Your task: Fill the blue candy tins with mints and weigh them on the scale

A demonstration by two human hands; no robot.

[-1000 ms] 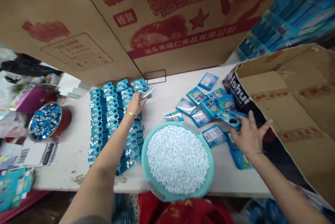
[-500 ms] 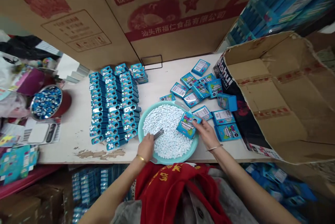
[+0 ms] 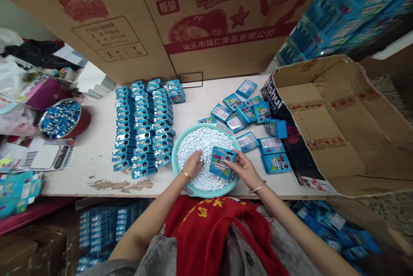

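My left hand (image 3: 192,165) is down in the pale green basin (image 3: 174,162), its closed fingers among small white candies (image 3: 211,136). The slim metal scoop that showed in it earlier is now hidden by the hand and candies. My right hand (image 3: 247,170) holds a blue candy box (image 3: 222,163) by its right side, tilted over the basin's right half. To the right lie several loose blue boxes (image 3: 247,113), some overlapping. Rows of upright blue boxes (image 3: 142,130) stand left of the basin, white candies showing in some of their openings.
A large brown carton (image 3: 206,22) stands behind the table (image 3: 87,155). At the right is an open carton (image 3: 325,134). A red bowl of shiny blue pieces (image 3: 63,119) and a small white scale (image 3: 48,157) are at the left. More boxes (image 3: 338,228) lie below the table.
My left hand has moved inward and deeper into the candies, and the metal scoop has gone out of sight. The box in my right hand has moved slightly left and stands more upright.
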